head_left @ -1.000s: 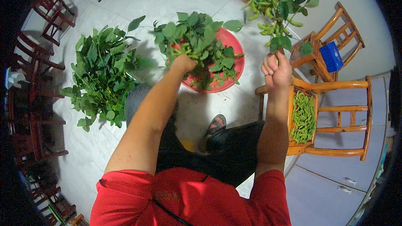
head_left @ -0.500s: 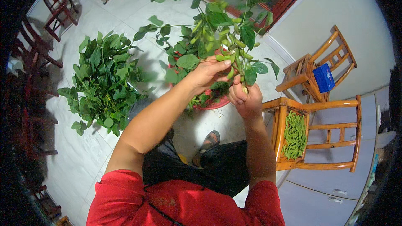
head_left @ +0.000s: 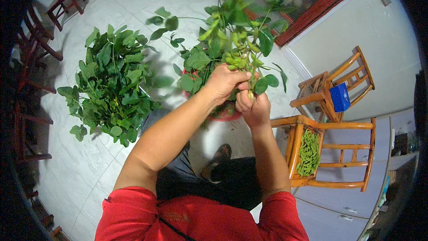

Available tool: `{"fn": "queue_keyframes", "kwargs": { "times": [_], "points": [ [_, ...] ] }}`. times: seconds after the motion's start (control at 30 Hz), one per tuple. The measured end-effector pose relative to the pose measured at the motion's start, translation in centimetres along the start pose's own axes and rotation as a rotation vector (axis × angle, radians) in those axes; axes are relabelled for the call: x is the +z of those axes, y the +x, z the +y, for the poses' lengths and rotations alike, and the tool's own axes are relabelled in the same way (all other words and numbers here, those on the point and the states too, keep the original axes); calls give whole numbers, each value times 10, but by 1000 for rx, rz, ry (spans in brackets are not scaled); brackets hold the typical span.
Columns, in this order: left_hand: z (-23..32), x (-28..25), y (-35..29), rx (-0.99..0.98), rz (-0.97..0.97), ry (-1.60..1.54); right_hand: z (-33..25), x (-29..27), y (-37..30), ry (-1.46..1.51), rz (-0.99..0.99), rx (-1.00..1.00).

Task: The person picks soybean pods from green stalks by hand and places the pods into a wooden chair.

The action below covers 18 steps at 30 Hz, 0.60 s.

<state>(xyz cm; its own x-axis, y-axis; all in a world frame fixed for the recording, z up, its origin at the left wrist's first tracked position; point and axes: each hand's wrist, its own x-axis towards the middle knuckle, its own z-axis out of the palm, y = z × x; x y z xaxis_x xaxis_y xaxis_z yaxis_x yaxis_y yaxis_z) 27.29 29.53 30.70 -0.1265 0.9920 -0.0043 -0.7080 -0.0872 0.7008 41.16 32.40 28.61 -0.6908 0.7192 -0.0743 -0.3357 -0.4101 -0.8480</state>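
Observation:
A leafy soybean plant with clusters of green pods stands out in front of me, its top blurred. My right hand is closed round the lower end of its stem. Just above, my left hand is closed with thumb and fingers against the stem, right below the pods. Whether a single pod is pinched there is hidden by the fingers. Beneath both hands a red basin shows in part, with loose green leaves over it.
A big heap of leafy plants lies on the floor to the left. At my right, a wooden chair carries picked green pods. Behind it, another chair bears a blue box. Dark chairs line the left side.
My left hand has shifted along the plant toward the stem, close to the right hand. The whole view has turned slightly. The right hand keeps its grip on the stem.

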Motion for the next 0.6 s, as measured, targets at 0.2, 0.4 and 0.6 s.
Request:
{"fn": "queue_keyframes", "kwargs": {
  "times": [0.2, 0.4, 0.6],
  "points": [
    [3, -22, 10, 107, 134, 281, 14, -30, -1, -509, 545, -137],
    [8, -17, 4, 42, 165, 325, -37, 17, -32, -1106, 65, -807],
    [-5, -13, 2, 28, 95, 502, -11, -12, 2, -890, 382, -534]
  ]
}}
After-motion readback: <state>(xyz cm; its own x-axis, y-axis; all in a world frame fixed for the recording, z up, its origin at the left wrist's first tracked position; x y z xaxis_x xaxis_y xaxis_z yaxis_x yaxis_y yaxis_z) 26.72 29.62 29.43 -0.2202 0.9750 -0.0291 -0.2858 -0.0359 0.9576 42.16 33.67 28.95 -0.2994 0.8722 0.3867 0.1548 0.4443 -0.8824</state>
